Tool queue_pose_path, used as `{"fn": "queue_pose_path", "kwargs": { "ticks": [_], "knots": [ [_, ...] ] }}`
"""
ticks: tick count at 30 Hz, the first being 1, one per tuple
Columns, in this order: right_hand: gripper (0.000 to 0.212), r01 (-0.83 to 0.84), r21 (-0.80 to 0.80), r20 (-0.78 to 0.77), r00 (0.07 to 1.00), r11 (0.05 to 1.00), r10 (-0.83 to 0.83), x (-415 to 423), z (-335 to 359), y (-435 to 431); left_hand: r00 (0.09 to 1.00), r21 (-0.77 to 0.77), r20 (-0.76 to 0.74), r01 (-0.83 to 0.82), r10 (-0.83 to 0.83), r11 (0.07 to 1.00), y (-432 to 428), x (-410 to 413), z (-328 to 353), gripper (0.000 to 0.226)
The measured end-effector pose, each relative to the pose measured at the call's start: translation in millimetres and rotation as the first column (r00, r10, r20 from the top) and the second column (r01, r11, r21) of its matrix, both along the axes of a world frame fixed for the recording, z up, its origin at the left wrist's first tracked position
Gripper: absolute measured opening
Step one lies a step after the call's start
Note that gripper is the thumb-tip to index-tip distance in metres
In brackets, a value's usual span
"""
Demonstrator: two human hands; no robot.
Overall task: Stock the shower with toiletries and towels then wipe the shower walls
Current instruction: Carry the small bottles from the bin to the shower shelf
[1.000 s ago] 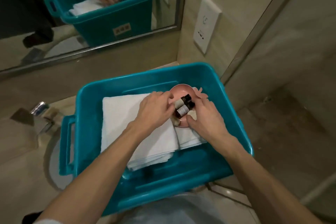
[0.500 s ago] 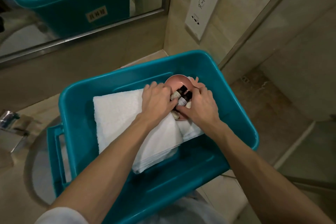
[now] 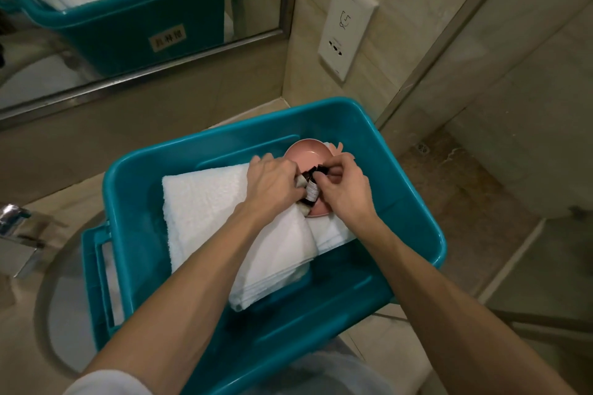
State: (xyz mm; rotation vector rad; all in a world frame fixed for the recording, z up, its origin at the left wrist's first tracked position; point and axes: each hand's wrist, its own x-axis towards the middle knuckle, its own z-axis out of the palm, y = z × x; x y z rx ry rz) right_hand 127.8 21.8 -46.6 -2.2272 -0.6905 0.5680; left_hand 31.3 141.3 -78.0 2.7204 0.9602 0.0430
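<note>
Right fingertips (image 3: 324, 171) pinch narrow on the cap end of the small dark bottles (image 3: 311, 195). The right hand (image 3: 348, 192) comes in from 3 o'clock of the cluster. Left fingers (image 3: 296, 184) are curled tight onto the same cluster from 9 o'clock, left hand (image 3: 272, 183) knuckles up. Something pale is tucked under them, can't tell what.

Bottles sit at the 6 o'clock edge of the pink dish (image 3: 305, 154). The dish is at 1 o'clock inside the teal bin (image 3: 441, 247) and rests on the smaller folded towel (image 3: 333, 234). The big folded towel (image 3: 205, 212) fills the bin's 9 o'clock side and lies under the left wrist. The bin is on the vanity, part over the basin (image 3: 54, 298), with the faucet (image 3: 12, 221) at 9 o'clock of frame. The floor drain (image 3: 422, 148) past the glass edge at 3 o'clock is likely the shower.

Step, my read: collect the toiletries for transfer.
- Get all the bottles into one hand, caps the same way, grip on the bodies not the caps.
- Lift straight up, clear of the dish rim. The dish is on soft towel and probably tips easily.
- Use the spare hand to steady or carry the dish.
- Bottles look small and slick, so don't overload the pinch.
</note>
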Motion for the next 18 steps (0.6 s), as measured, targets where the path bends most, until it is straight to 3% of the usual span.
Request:
{"fn": "queue_pose_path", "kwargs": {
  "ticks": [4, 10, 15, 16, 17, 18],
  "knots": [
    [0.024, 0.075, 0.033, -0.118, 0.990, 0.997, -0.071, 5, -5, 2, 0.999, 0.028, 0.046, -0.023, 0.021, 0.999, -4, -4, -5, 0.027],
    [0.017, 0.263, 0.161, -0.365, 0.912, 0.951, -0.190, 0, -11, -1, 0.991, -0.076, 0.109, -0.072, 0.080, 0.995, -5, -5, -3, 0.028],
    [0.017, 0.271, 0.192, -0.336, 0.921, 0.943, -0.197, -10, -8, -3, 0.992, -0.035, 0.114, -0.055, 0.059, 0.998, -5, -7, 0, 0.030],
    [0.020, 0.301, 0.225, -0.360, 0.909, 0.927, -0.208, -11, -4, -4, 0.976, -0.127, 0.191, -0.076, 0.100, 0.989, -5, -9, 5, 0.032],
    [0.022, 0.348, 0.273, -0.418, 0.883, 0.897, -0.216, -13, 0, -5, 0.939, -0.315, 0.291, -0.088, 0.184, 0.945, -3, -11, 11, 0.035],
    [0.023, 0.410, 0.317, -0.504, 0.837, 0.855, -0.214, -16, 4, -5, 0.882, -0.521, 0.371, -0.063, 0.292, 0.851, -1, -14, 19, 0.035]
  ]
}}
